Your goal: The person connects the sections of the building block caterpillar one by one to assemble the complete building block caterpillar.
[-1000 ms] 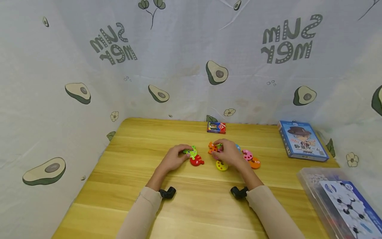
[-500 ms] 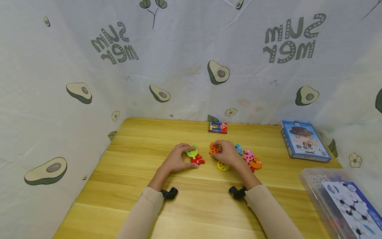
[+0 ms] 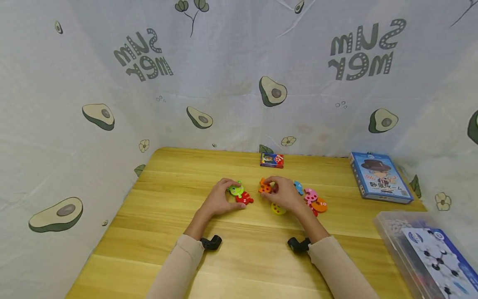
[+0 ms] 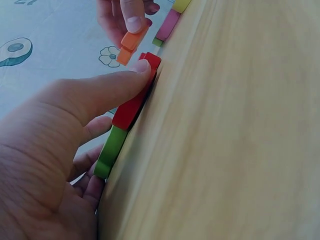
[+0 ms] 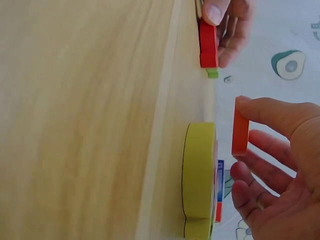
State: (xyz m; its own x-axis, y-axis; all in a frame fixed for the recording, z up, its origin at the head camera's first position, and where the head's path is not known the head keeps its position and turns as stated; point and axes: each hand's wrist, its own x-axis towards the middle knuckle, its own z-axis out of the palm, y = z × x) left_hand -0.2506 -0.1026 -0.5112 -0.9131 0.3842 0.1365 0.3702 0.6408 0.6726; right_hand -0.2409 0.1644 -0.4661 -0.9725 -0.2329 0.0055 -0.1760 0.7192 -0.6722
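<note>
A green puzzle piece with a smiling face (image 3: 236,191) lies joined to a red piece marked 2 (image 3: 244,198) on the table. My left hand (image 3: 218,200) spans the pair from the left, thumb against the red piece (image 4: 134,102) and fingers behind the green piece (image 4: 111,150). Just to their right, my right hand (image 3: 284,193) pinches an orange spotted piece (image 3: 264,187) between thumb and fingers. In the right wrist view this orange piece (image 5: 240,127) is held clear of the tabletop. Under the right hand lies a yellow spotted piece (image 3: 277,209); a pink piece there is mostly hidden.
Blue (image 3: 298,187), pink (image 3: 310,195) and orange number-10 (image 3: 320,204) pieces lie right of the right hand. A small card box (image 3: 272,160) sits at the back. On the right are a blue game box (image 3: 380,176) and a clear plastic case (image 3: 392,245).
My left thumb has moved from beside the green piece to the red piece's near edge. The joined pair has shifted slightly left. My right hand has brought the orange piece a little left.
</note>
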